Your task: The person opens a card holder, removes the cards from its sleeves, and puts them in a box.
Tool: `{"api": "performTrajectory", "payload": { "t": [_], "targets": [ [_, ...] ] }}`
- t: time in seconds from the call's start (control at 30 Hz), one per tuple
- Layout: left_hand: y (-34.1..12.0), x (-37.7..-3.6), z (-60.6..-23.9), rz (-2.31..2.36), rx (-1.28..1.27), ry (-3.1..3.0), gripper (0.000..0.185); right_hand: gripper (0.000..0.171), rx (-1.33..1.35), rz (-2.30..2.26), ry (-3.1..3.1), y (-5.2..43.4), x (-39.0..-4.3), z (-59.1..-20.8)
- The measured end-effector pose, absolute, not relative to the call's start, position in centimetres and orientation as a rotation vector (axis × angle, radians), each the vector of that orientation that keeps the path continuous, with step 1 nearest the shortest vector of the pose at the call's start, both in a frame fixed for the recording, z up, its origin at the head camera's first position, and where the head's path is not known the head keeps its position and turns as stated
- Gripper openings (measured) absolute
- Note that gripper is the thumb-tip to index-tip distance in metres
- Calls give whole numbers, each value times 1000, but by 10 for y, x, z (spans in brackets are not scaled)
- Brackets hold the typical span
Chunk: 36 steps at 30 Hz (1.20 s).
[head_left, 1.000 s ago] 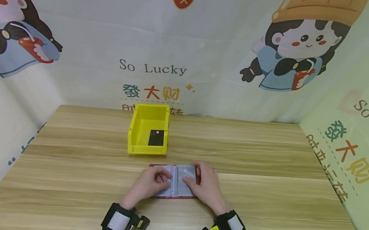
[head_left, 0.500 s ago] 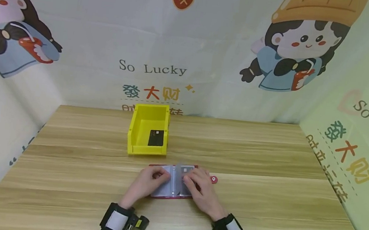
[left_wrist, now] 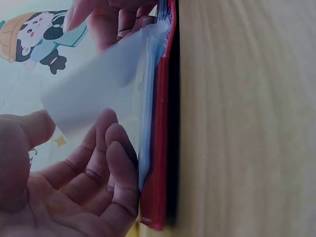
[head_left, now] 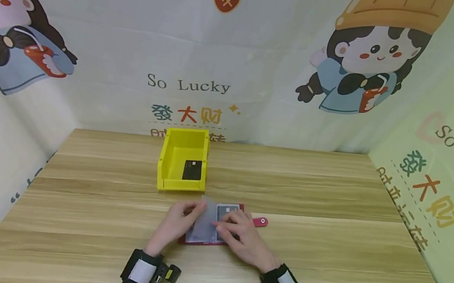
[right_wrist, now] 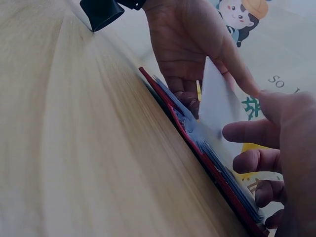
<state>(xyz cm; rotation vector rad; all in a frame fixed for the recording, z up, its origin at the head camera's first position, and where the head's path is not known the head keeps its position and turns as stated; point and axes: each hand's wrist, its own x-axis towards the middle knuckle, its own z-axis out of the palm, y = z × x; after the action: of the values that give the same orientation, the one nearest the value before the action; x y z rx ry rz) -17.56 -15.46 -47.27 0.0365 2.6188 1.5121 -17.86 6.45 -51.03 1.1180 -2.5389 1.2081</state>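
A small red card holder lies spread on the table, its snap strap sticking out to the right. My left hand pinches a translucent sleeve page between thumb and fingers, and that page stands partly raised over the left side. On the right side a dark grey card shows in its pocket. Over this card hovers or rests my right hand; its fingers are spread and loosely bent in the right wrist view, with the index fingertip close to the raised page. Whether it touches is unclear.
Behind the card holder stands a yellow bin with a black card inside. The wooden table reaches back to a printed cloth backdrop. Each wrist wears a strapped camera.
The translucent page has turned from right to left, now in my left hand. My right hand has come leftward off the holder's right edge, uncovering the strap and the grey card.
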Motion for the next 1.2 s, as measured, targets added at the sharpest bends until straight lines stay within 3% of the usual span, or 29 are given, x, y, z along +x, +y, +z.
{"api": "performTrajectory", "payload": {
  "t": [0.27, 0.63, 0.73, 0.87, 1.0, 1.2],
  "targets": [
    [-155, -173, -473, 1416, 32, 2730, 14, 26, 1124, 1077, -2621, 62, -177, -511],
    [-155, -165, -467, 1257, -133, 2847, 54, 27, 1121, 932, -2635, 60, -176, -513],
    [-153, -164, -467, 1244, -146, 2871, 59, 22, 1008, 981, -2519, 60, -177, -514],
    [-146, -163, -466, 1158, -78, 2980, 41, 17, 695, 975, -2387, 59, -180, -516],
    [-131, -160, -466, 1076, 110, 3102, 16, 28, 498, 924, -2506, 59, -180, -515],
    [-116, -161, -468, 1129, 234, 2999, 11, 37, 455, 959, -2610, 59, -181, -512]
  ]
}}
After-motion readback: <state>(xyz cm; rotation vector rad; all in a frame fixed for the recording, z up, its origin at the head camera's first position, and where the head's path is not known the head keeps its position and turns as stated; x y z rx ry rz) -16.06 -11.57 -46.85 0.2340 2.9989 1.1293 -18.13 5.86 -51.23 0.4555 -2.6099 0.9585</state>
